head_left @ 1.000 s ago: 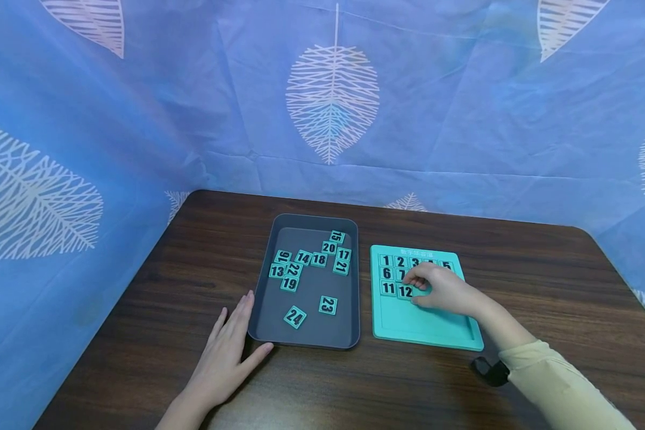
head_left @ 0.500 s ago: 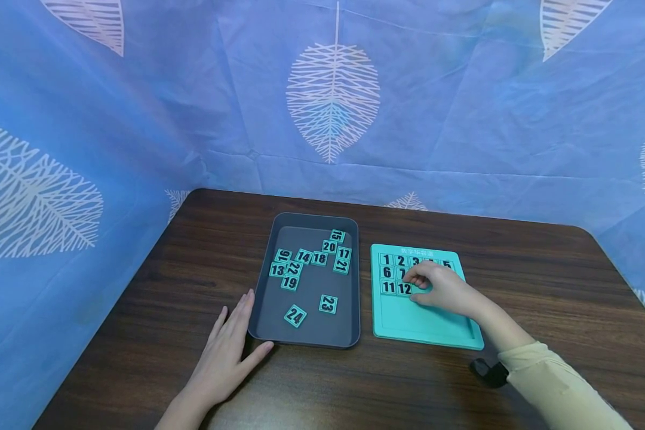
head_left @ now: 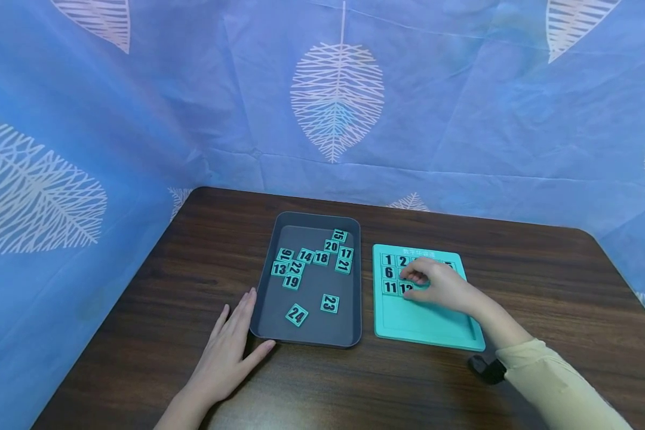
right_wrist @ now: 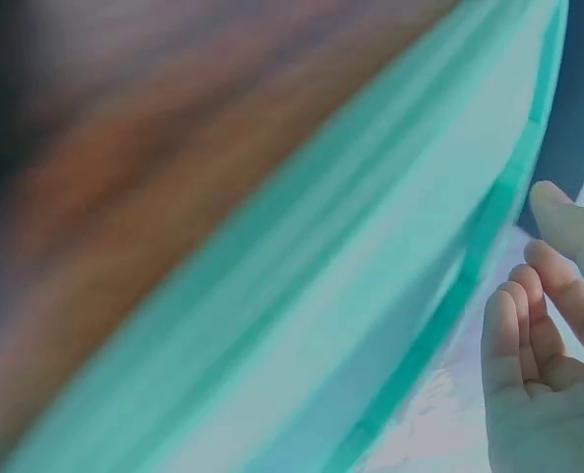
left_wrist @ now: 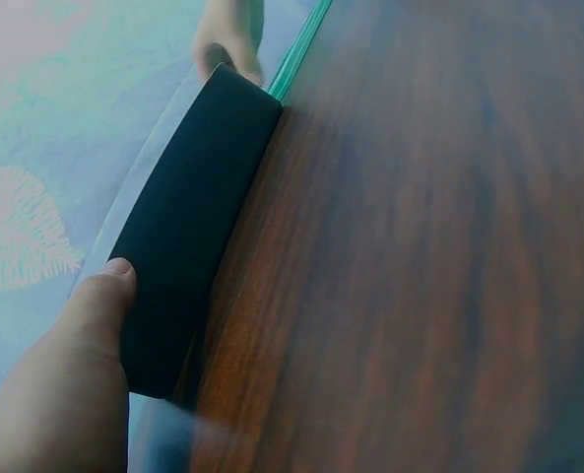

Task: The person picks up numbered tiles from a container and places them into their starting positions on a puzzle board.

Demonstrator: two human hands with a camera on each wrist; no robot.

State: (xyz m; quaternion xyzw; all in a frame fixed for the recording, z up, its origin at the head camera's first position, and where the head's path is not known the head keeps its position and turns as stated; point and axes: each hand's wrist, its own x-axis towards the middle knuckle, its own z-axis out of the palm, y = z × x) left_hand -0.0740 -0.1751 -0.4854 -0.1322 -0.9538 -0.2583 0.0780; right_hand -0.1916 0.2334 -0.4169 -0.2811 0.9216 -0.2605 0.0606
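Observation:
Beside the dark grey tray [head_left: 306, 335], my left hand [head_left: 217, 355] lies with straight, spread fingers against its near left corner. In the left wrist view, the thumb [left_wrist: 114, 286] touches the tray's side wall [left_wrist: 198, 217]. Over the turquoise number board [head_left: 430, 325] is my right hand [head_left: 441, 286], its fingers bent and its thumb close to the number 12 tile [head_left: 406, 288]. The right wrist view shows a gap between thumb and fingers [right_wrist: 538, 305], with nothing seen in it. The hand covers several tiles; number 11 [head_left: 390, 288] and number 6 [head_left: 389, 272] show at its left.
Loose number tiles lie in the tray, among them 24 [head_left: 297, 315], 23 [head_left: 330, 303] and 18 [head_left: 321, 257]. The board's lower part shows its bare floor. A brown wooden table [head_left: 322, 388] carries both, with a blue leaf-patterned cloth [head_left: 451, 107] behind.
My right hand has shifted slightly left over the board, its thumb now at the 12 tile's lower edge. The 12 tile has settled level beside 11. My left hand stays at the tray.

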